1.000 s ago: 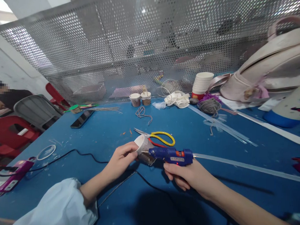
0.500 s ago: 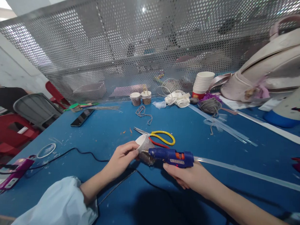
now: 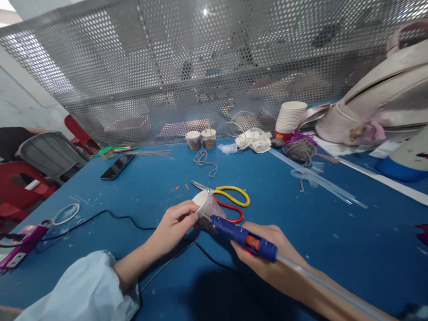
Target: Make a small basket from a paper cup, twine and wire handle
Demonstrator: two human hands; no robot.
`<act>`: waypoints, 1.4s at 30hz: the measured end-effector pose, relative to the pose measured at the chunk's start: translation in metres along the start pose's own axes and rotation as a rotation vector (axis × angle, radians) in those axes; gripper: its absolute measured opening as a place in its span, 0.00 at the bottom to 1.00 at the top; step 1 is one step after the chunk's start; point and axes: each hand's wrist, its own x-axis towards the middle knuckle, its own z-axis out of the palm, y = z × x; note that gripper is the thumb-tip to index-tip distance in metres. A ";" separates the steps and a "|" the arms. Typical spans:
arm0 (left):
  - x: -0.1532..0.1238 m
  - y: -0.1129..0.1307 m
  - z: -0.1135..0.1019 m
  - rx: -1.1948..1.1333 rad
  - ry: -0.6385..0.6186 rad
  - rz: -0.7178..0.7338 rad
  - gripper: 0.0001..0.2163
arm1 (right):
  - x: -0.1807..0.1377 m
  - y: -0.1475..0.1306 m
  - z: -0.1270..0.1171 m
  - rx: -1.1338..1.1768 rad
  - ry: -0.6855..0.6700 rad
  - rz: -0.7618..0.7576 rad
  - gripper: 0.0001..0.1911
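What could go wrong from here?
1. Burn: the glue gun has its nozzle close to the left grip on the paper cup; if the tip is hot, a slip could catch the thumb.
2. Bump: the scissors lie right behind the cup, so a knock might shift them or jog the work.
3. Snag: a black cord runs across the table near both arms and could get caught.

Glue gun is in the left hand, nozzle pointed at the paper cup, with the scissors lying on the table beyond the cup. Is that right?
Not quite: the head view shows the glue gun in the right hand, not the left hand. Its nozzle does point at the paper cup, and the scissors lie on the table beyond it.
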 end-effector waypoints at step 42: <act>-0.001 -0.002 0.002 -0.018 0.086 -0.038 0.13 | 0.002 -0.003 -0.001 0.015 0.135 0.035 0.14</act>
